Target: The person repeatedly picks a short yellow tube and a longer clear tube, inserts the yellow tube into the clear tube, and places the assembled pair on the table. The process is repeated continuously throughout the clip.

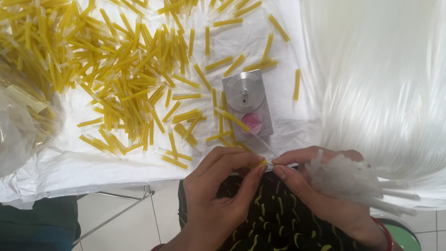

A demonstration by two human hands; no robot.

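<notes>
Left hand (pixel 218 186) pinches small yellow plastic cap (pixel 261 163) between thumb and forefinger, at tabletop (pixel 93 162) front edge. Right hand (pixel 320 186) pinches thin clear plastic tube (pixel 265 144) at tip, touching cap; same hand grips bundle of clear tubes (pixel 353 179). Square grey metal block with pink disc (pixel 246 104) just beyond. Heap of yellow capped pieces (pixel 116 69) spread on white sheet, left.

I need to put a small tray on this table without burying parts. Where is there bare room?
The white sheet is bare along its near edge, between the yellow tube pile and the left hand. A narrower bare strip lies between the metal fixture and the clear tubing sheaf. The upper left is crowded.
</notes>
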